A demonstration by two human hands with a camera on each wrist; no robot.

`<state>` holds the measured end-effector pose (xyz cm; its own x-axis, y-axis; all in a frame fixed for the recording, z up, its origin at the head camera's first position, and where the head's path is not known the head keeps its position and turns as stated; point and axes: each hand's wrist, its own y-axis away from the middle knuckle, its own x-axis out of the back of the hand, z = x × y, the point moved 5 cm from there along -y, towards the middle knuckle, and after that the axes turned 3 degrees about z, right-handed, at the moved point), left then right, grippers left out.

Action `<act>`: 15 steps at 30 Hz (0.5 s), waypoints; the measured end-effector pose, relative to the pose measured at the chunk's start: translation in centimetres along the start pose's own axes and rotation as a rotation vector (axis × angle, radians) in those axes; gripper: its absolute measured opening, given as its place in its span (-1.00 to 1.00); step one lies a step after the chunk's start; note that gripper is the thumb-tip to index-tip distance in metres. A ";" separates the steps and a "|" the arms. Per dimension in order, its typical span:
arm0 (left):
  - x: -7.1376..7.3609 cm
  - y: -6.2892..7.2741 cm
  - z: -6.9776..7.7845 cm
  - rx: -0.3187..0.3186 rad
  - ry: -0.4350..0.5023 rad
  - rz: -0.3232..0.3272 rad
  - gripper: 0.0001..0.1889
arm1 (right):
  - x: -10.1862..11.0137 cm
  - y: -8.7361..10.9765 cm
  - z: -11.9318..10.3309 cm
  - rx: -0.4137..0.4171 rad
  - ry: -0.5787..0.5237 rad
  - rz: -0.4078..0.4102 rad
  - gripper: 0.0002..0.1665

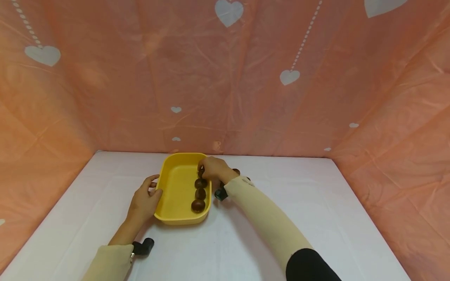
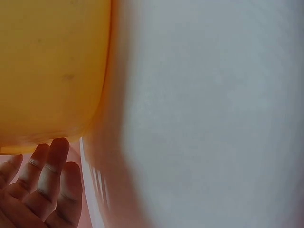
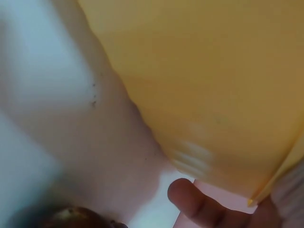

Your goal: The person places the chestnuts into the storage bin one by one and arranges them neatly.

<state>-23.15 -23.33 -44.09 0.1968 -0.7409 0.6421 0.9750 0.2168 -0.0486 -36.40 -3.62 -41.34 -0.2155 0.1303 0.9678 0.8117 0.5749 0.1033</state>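
A yellow plastic tray (image 1: 172, 187) sits on the white table, with a row of shiny brown chestnuts (image 1: 198, 205) along its right side. My left hand (image 1: 143, 199) is at the tray's left wall, its fairly straight fingers (image 2: 54, 161) touching the outside. Reaching over the right rim, my right hand (image 1: 215, 168) pinches a chestnut (image 1: 200, 171) at the far end of the row. More chestnuts (image 1: 236, 171) lie right of the tray, partly hidden behind my right wrist. Close up, the right wrist view has one brown chestnut (image 3: 73, 218) on the table beside the tray.
A white cloth covers the table (image 1: 281, 210). Orange sheets with pale hearts hang as a back wall (image 1: 197, 78) and at both sides. Each wrist carries a small black camera, such as the left one (image 1: 143, 247).
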 end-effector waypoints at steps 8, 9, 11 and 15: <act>0.2 0.1 0.3 -0.009 -0.004 -0.004 -0.46 | -0.1 -0.4 0.0 -0.010 0.016 -0.007 -0.69; 0.2 0.1 0.3 -0.007 -0.006 -0.005 -0.46 | -0.1 -0.3 0.0 -0.010 0.015 -0.009 -0.70; 0.1 0.1 0.2 -0.003 -0.006 -0.007 -0.46 | -0.1 -0.3 0.0 -0.014 0.019 -0.010 -0.69; 0.0 0.1 0.0 -0.004 -0.005 -0.006 -0.45 | 0.1 0.2 -0.2 -0.018 0.043 0.001 -0.65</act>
<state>-23.10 -23.27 -44.07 0.1904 -0.7388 0.6464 0.9766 0.2096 -0.0481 -36.14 -3.63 -41.16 -0.1913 0.0957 0.9769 0.8216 0.5601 0.1061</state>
